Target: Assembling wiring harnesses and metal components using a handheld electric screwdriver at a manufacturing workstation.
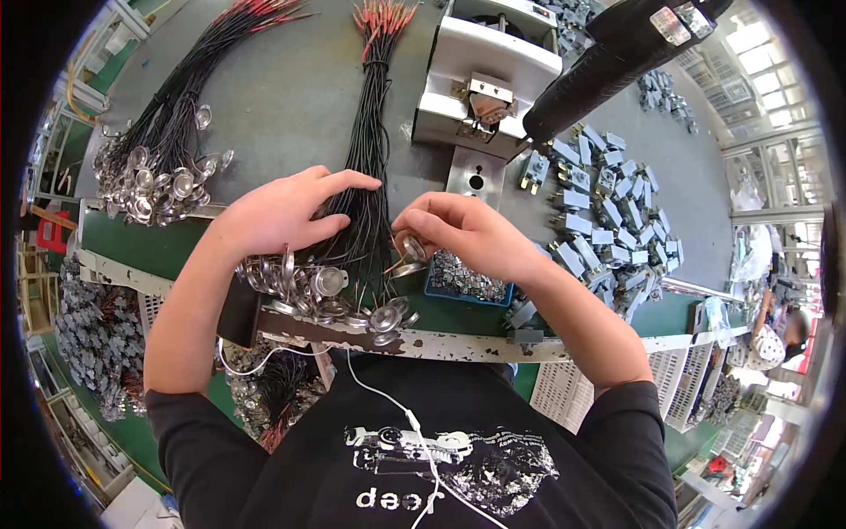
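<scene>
A bundle of black wires with red tips lies lengthwise on the table in front of me. Round silver metal caps hang at its near end, by the table edge. My left hand rests over the wires, its index finger and thumb stretched out and apart. Just right of the bundle, my right hand pinches one metal cap on its wire between thumb and fingers. Beneath that hand sits a blue tray of small metal parts.
A second wire bundle with caps lies at far left. A white bench press stands ahead, beside a thick black tube. Many grey block switches are heaped at right. White baskets are below the chipped table edge.
</scene>
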Demonstrator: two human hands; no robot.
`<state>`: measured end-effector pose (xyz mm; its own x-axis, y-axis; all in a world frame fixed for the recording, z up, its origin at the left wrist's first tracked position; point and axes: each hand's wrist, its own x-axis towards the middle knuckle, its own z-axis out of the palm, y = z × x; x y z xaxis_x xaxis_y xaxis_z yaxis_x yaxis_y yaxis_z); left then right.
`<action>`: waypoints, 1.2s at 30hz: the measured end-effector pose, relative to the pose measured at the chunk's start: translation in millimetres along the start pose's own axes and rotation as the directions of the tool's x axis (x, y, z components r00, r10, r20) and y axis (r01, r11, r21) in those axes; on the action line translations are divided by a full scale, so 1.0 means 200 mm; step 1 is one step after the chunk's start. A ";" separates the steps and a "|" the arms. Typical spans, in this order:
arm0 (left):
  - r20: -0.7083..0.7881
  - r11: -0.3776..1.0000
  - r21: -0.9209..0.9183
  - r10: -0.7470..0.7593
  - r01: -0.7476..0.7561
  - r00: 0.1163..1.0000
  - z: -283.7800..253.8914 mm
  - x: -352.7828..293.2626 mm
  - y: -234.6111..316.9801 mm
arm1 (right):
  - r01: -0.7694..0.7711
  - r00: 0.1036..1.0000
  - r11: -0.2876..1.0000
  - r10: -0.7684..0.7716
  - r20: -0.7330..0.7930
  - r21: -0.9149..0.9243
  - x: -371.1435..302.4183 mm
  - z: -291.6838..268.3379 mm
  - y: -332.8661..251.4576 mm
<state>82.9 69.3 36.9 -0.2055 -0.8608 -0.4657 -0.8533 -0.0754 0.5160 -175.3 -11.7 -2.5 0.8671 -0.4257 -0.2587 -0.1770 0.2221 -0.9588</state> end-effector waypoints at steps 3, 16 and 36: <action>-0.032 1.000 0.024 -0.006 0.007 0.999 0.02 -0.02 -0.02 | -0.247 0.968 0.910 0.246 -0.045 -0.332 0.08 0.03 -0.09; -0.003 0.997 0.044 0.070 -0.069 0.998 0.04 -0.15 0.06 | -0.442 0.843 0.895 0.438 0.312 -0.061 0.02 -0.06 -0.08; -0.202 0.806 0.253 0.584 -0.535 0.786 0.08 0.34 0.20 | 0.145 0.742 0.349 -0.658 -0.132 -0.926 -0.36 -0.16 -0.23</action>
<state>26.5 14.9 15.0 -0.5632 -0.8223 0.0810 -0.6993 0.5266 0.4834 -243.5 -18.8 56.2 0.6983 -0.5773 0.4232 -0.3672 -0.7964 -0.4806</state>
